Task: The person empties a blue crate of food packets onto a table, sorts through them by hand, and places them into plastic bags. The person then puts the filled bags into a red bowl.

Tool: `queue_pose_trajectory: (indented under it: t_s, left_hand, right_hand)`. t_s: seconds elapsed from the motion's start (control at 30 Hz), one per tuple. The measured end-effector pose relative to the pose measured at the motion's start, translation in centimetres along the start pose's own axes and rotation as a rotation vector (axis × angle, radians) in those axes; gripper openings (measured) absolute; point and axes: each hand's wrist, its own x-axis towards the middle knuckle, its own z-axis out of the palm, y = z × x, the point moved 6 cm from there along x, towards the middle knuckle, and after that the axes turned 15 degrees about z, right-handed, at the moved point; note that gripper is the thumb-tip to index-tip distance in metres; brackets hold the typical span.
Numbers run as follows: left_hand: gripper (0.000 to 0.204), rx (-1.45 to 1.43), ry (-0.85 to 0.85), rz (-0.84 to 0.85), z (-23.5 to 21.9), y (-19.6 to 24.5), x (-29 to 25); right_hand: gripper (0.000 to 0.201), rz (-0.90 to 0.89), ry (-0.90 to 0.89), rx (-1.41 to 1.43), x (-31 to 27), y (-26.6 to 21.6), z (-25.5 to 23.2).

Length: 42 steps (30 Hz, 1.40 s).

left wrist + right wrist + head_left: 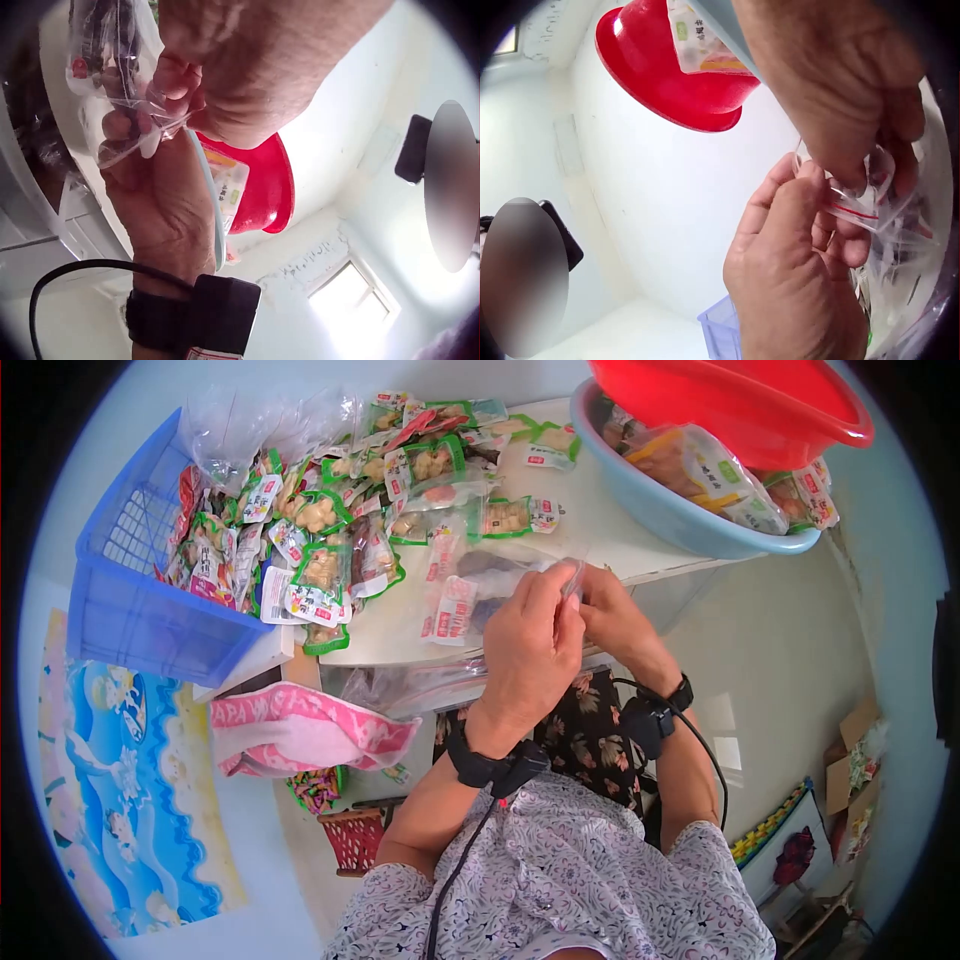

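Note:
A clear zip bag [505,575] with a red strip along its mouth lies over the table edge, dark packets showing inside it. My left hand [530,650] pinches the bag's mouth between thumb and fingers. Facing it, my right hand [618,622] grips the same edge, its fingertips close against the left ones. In the right wrist view the red zip strip [855,212] runs between the two hands. Packets with red and white labels [452,610] show through the plastic.
Many small snack packets [320,565] are heaped across the table and in a blue basket [160,605] at left. A light-blue basin [690,525] with a red basin [740,405] on it stands at the back right. A pink towel [300,730] hangs at the front left.

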Motion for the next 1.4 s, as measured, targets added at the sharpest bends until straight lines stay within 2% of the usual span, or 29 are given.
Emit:
queue_pose_trajectory:
  t_s: [0.03,0.07,0.13,0.23,0.33,0.43,0.5,0.6,0.63,0.73,0.77,0.87,1.03,1.13,1.17,1.2,1.3,1.4]
  left_hand:
    - [0.031,-0.024,0.008,-0.021,-0.3,-0.2,-0.1]
    - [0.032,-0.03,0.007,-0.035,-0.6,-0.3,-0.4]
    - [0.033,-0.038,0.006,-0.06,-1.3,-0.7,-1.1]
    - [0.031,-0.071,0.079,-0.085,-2.4,-1.3,-1.7]
    - [0.033,-0.14,0.113,-0.105,-2.4,-1.9,-1.8]
    - [0.036,-0.108,0.11,0.021,-2.2,-1.4,-1.1]
    - [0.037,-0.111,0.096,0.068,-2.3,-1.3,-0.6]
    - [0.036,-0.128,0.02,0.024,-2.8,-1.7,-0.6]
    - [0.036,-0.133,-0.014,-0.013,-3.0,-2.1,-0.6]
    - [0.037,-0.15,-0.001,-0.056,-4.9,-2.9,0.6]
    - [0.036,-0.08,-0.007,-0.018,-5.4,-3.7,1.4]
    - [0.031,0.054,-0.012,0.009,-6.2,-5.7,5.3]
    - [0.029,0.496,-0.255,0.2,-3.0,-12.4,11.3]
    - [0.033,0.635,-0.4,0.254,0.0,-15.1,14.1]
    - [0.032,0.675,-0.434,0.288,1.0,-15.6,14.8]
    - [0.031,0.713,-0.469,0.319,2.0,-16.1,15.5]
    - [0.03,0.851,-0.679,0.222,4.7,-18.9,16.9]
    - [0.026,0.94,-0.777,0.174,6.2,-21.3,17.6]
  right_hand:
    - [0.024,-0.076,-0.011,-0.035,0.4,0.2,0.3]
    - [0.026,0.031,0.013,-0.044,0.5,1.2,-0.1]
    - [0.03,0.242,0.059,-0.064,-0.4,-0.2,-0.5]
    - [0.036,0.248,-0.037,0.152,-1.4,-2.5,-0.4]
    - [0.04,0.339,-0.005,0.129,-1.0,-1.6,-0.2]
    - [0.037,0.131,0.054,0.096,0.2,-0.3,2.0]
    - [0.029,-0.106,0.229,-0.275,0.5,-1.0,2.6]
    - [0.024,-0.111,0.262,-0.414,0.4,-2.7,3.3]
    - [0.022,-0.085,0.319,-0.342,0.3,-2.9,3.3]
    - [0.02,0.0,0.23,-0.133,0.6,-1.7,2.5]
    - [0.017,0.093,0.186,-0.108,0.0,-1.6,1.7]
    - [0.017,0.015,0.286,-0.077,-1.4,-3.2,-0.9]
    - [0.017,0.063,0.446,0.032,-3.2,-2.4,-3.9]
    - [0.016,-0.048,0.556,-0.091,-3.2,-0.8,-4.3]
    - [0.012,-0.117,0.647,-0.245,-3.1,-0.5,-4.6]
    - [0.01,-0.143,0.688,-0.28,-3.0,-0.7,-4.8]
    - [0.008,-0.182,0.762,-0.372,-2.5,-1.1,-4.9]
    - [0.008,-0.156,0.761,-0.404,-2.2,-0.9,-5.2]
